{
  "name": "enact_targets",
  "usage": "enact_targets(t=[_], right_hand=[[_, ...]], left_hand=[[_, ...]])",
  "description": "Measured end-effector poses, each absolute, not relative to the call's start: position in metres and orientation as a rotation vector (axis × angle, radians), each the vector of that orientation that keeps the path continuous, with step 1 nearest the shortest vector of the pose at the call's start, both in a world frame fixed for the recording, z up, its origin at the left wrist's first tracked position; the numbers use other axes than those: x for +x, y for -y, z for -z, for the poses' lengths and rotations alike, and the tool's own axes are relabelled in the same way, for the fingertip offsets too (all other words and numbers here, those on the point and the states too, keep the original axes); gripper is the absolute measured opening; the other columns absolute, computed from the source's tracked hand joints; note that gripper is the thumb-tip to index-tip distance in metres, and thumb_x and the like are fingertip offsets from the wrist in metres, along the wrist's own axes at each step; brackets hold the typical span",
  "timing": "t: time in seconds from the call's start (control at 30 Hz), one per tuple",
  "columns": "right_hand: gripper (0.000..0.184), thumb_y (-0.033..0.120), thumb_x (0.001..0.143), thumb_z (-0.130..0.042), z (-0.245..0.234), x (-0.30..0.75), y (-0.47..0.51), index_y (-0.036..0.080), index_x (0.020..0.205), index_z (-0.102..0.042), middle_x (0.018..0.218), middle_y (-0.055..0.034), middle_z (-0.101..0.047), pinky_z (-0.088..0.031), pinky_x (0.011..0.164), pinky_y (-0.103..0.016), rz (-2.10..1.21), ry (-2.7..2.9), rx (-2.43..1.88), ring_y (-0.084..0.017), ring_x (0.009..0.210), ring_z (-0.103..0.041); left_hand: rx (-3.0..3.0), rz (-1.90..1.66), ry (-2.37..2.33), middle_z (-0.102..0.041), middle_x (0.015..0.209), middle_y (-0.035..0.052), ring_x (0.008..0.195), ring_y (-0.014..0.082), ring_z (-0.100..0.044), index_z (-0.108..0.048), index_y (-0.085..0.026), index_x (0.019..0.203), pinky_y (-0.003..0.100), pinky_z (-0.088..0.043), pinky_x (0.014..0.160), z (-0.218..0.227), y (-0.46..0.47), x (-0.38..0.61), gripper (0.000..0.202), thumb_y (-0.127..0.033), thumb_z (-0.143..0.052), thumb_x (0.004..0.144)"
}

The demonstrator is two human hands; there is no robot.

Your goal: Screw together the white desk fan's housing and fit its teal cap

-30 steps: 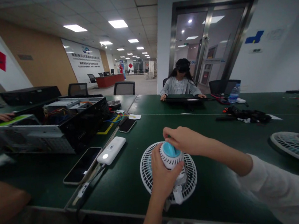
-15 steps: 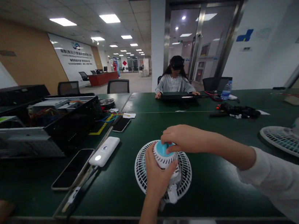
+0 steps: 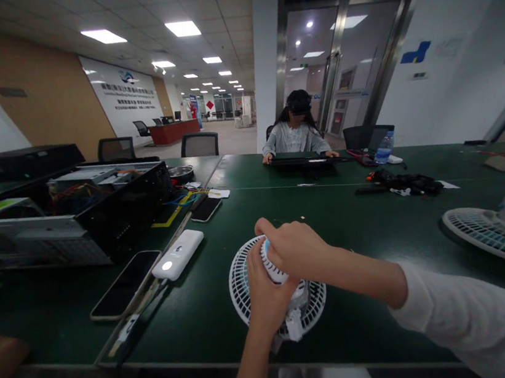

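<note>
A small white electric fan lies grille down on the green table in front of me, its motor housing pointing up. My left hand is wrapped around the near left side of that housing. Over the top, my right hand is closed on the light blue cap, covering most of it. Its fingers bend across the far side, and the fingertips are partly hidden. A white bracket-like part sticks out from the fan toward me.
Left of the fan lie a white power bank with a cable, a phone and another phone. An open computer case stands farther left. A second fan is at right. Across the table sits a person holding a dark panel.
My right hand has turned and lowered over the blue cap, hiding more of it. My left hand keeps its hold on the housing. The camera view has shifted slightly.
</note>
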State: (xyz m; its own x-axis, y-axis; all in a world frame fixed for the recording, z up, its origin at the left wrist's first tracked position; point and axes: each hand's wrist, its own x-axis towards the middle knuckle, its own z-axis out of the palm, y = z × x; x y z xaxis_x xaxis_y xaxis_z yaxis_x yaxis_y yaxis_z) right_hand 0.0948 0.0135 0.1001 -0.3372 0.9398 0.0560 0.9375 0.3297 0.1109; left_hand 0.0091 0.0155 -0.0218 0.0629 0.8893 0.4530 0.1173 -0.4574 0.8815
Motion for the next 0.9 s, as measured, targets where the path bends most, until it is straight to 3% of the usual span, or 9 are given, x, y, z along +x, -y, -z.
enact_targets(t=[0.13, 0.3, 0.43, 0.63, 0.7, 0.8, 0.9], right_hand=[[0.029, 0.028, 0.086, -0.04, -0.11, 0.099, -0.012, 0.014, 0.109, -0.051, 0.081, -0.0118, -0.068, -0.044, 0.058, -0.032, -0.2, -2.506, 1.798, -0.027, 0.072, -0.065], [0.039, 0.041, 0.086, -0.04, -0.117, 0.11, -0.015, 0.012, 0.086, -0.065, 0.083, -0.0175, -0.068, -0.047, 0.063, -0.039, -0.177, -2.419, 1.801, -0.032, 0.078, -0.065], [0.047, 0.038, 0.09, -0.031, -0.112, 0.104, -0.017, 0.01, 0.082, -0.068, 0.082, -0.0185, -0.068, -0.048, 0.063, -0.039, -0.151, -2.341, 1.861, -0.031, 0.079, -0.065], [0.048, 0.034, 0.092, -0.027, -0.111, 0.107, -0.021, 0.012, 0.081, -0.068, 0.082, -0.0152, -0.068, -0.045, 0.059, -0.031, -0.053, -2.321, 1.888, -0.024, 0.075, -0.065], [0.044, 0.036, 0.093, -0.029, -0.117, 0.115, -0.02, 0.014, 0.084, -0.067, 0.083, -0.0113, -0.068, -0.045, 0.061, -0.029, -0.018, -2.392, 1.821, -0.022, 0.075, -0.064], [0.024, 0.027, 0.089, -0.044, -0.128, 0.127, -0.018, 0.019, 0.104, -0.061, 0.094, -0.0065, -0.067, -0.044, 0.071, -0.028, 0.031, -2.582, 1.592, -0.019, 0.085, -0.062], [0.03, 0.02, 0.084, -0.053, -0.133, 0.136, -0.02, 0.02, 0.113, -0.058, 0.102, -0.0076, -0.064, -0.044, 0.077, -0.028, 0.074, -2.698, 1.315, -0.019, 0.092, -0.06]], left_hand=[[1.669, -1.444, -1.03, -0.048, 0.122, 0.0081, 0.117, 0.0264, -0.045, -0.039, -0.021, 0.122, 0.044, -0.033, 0.101, 0.021, -0.015, 0.009, 0.062, -0.022, -0.069, 0.067], [1.656, -1.429, -1.041, -0.047, 0.122, 0.0083, 0.117, 0.026, -0.045, -0.038, -0.021, 0.123, 0.044, -0.033, 0.101, 0.025, -0.016, 0.009, 0.063, -0.022, -0.069, 0.068], [1.671, -1.422, -1.041, -0.047, 0.121, 0.0079, 0.116, 0.0252, -0.045, -0.039, -0.021, 0.122, 0.043, -0.033, 0.101, 0.022, -0.014, 0.009, 0.062, -0.022, -0.069, 0.069], [1.652, -1.432, -1.011, -0.049, 0.12, 0.008, 0.114, 0.0259, -0.047, -0.041, -0.022, 0.121, 0.043, -0.035, 0.098, 0.019, -0.013, 0.008, 0.061, -0.022, -0.069, 0.068], [1.651, -1.422, -1.017, -0.048, 0.121, 0.008, 0.114, 0.026, -0.046, -0.039, -0.022, 0.123, 0.044, -0.035, 0.099, 0.021, -0.013, 0.008, 0.062, -0.023, -0.07, 0.068], [1.636, -1.412, -1.031, -0.047, 0.121, 0.0083, 0.115, 0.0264, -0.045, -0.038, -0.022, 0.123, 0.044, -0.034, 0.099, 0.022, -0.013, 0.008, 0.063, -0.024, -0.069, 0.069], [1.631, -1.414, -1.037, -0.046, 0.121, 0.0088, 0.115, 0.0272, -0.044, -0.039, -0.021, 0.123, 0.045, -0.034, 0.099, 0.022, -0.013, 0.008, 0.062, -0.024, -0.069, 0.068]])
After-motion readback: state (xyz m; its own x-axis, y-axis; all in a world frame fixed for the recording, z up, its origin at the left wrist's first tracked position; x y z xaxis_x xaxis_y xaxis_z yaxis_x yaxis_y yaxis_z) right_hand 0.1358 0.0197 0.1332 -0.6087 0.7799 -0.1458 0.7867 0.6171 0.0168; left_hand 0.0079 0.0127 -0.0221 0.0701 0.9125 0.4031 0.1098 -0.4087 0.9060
